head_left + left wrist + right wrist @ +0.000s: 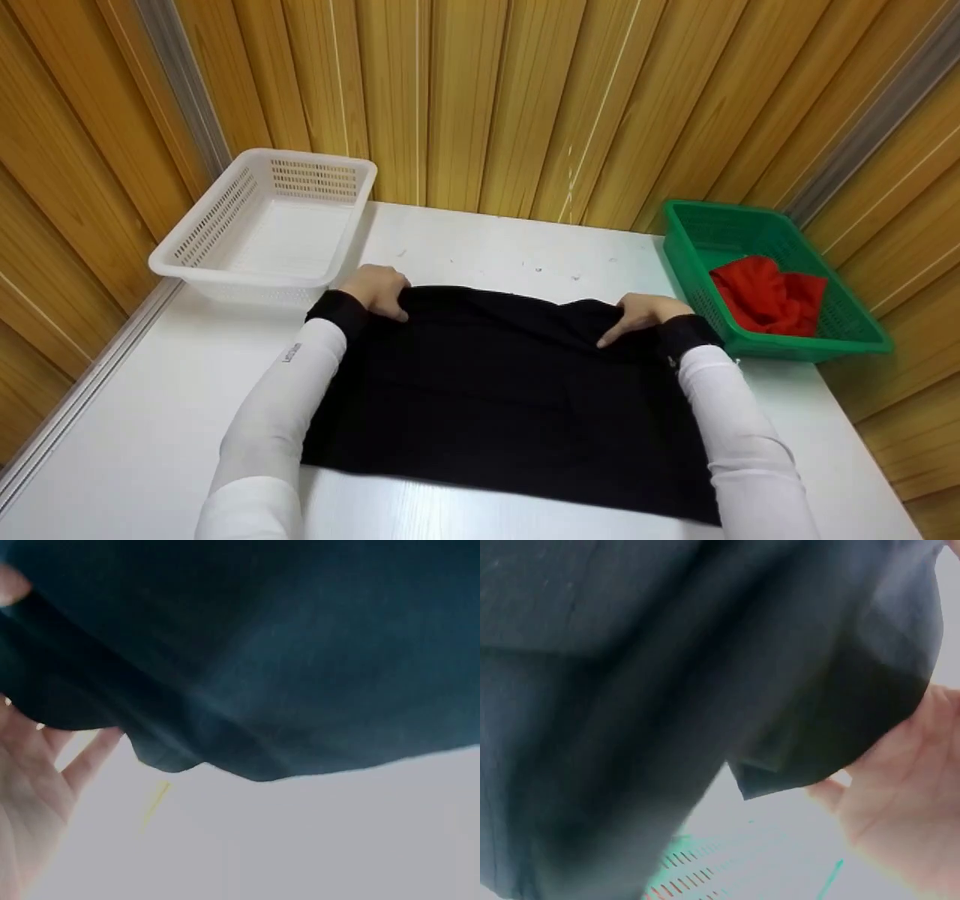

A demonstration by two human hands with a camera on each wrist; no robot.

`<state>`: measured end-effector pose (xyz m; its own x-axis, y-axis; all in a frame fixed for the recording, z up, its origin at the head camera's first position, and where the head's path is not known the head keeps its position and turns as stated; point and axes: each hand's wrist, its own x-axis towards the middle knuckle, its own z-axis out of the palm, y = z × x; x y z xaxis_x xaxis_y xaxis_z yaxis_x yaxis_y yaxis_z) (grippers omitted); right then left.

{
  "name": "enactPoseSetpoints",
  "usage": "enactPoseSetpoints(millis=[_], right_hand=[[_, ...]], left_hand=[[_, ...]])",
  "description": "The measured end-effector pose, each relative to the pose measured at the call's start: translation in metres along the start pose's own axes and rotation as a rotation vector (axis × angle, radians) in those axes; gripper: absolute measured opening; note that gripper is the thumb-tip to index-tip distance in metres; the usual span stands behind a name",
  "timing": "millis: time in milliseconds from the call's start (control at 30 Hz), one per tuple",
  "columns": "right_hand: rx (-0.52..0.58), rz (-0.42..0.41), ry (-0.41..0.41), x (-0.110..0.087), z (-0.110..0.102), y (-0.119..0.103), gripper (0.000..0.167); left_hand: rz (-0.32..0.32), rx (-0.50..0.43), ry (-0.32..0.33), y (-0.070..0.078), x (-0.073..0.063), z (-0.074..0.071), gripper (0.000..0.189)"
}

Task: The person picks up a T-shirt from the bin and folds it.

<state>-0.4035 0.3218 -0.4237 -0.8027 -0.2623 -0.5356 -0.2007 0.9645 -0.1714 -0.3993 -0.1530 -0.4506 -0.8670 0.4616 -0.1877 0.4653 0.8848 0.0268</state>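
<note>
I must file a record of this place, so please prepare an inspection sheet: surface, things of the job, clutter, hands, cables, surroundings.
Surface: white table, small marks towards the wall.
Job's things: black cloth, spread on the table, wrinkled along its far edge.
Clutter: white basket at left; green basket at right, red cloth inside.
Hands: left hand and right hand each grip the black cloth's far edge, thumbs on top.
Cables: nothing seen.
Surroundings: wood-look wall panels, grey strips at the corners.
</note>
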Motion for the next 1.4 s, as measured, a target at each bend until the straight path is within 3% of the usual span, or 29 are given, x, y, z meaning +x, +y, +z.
enactPoseSetpoints(millis=[133,233,300,467,533,633,833,1067,1133,1200,1267,1400], right_hand=[[-0.072,-0.013,-0.079,-0.007,-0.004,-0.001,0.074],[-0.077,-0.026,-0.051,-0.009,-0.008,-0.001,0.056],[-0.07,-0.027,0.061,-0.008,-0.009,0.0,0.046],[-0.082,0.052,0.499,0.002,-0.005,0.002,0.029],[-0.094,0.076,0.622,0.008,0.0,0.001,0.025],[-0.129,0.059,0.721,0.014,0.009,0.001,0.023],[-0.187,-0.08,0.776,0.005,0.018,0.013,0.023],[-0.239,-0.232,0.895,-0.039,0.029,0.017,0.03],[-0.281,-0.272,0.911,-0.053,0.041,0.015,0.032],[-0.318,-0.309,0.874,-0.067,0.056,0.014,0.033],[-0.332,-0.334,0.777,-0.078,0.071,0.012,0.033],[-0.203,-0.306,0.532,-0.089,0.091,0.009,0.028]], left_hand=[[0.034,0.075,-0.034,0.004,-0.009,-0.009,0.04],[0.043,0.118,0.006,0.005,-0.011,-0.012,0.03],[0.027,0.133,0.074,0.003,-0.011,-0.014,0.024],[-0.09,0.149,0.251,0.0,-0.004,-0.013,0.018],[-0.138,0.144,0.272,-0.001,-0.001,-0.012,0.017],[-0.168,0.133,0.283,-0.002,0.0,-0.008,0.016],[-0.078,0.161,0.375,-0.005,-0.012,-0.002,0.01],[0.063,0.232,0.429,0.0,-0.042,0.0,0.017],[0.1,0.273,0.437,0.002,-0.053,0.005,0.021],[0.121,0.321,0.408,0.005,-0.065,0.013,0.025],[0.121,0.325,0.336,0.006,-0.078,0.02,0.028],[0.075,0.221,0.206,0.002,-0.097,0.029,0.034]])
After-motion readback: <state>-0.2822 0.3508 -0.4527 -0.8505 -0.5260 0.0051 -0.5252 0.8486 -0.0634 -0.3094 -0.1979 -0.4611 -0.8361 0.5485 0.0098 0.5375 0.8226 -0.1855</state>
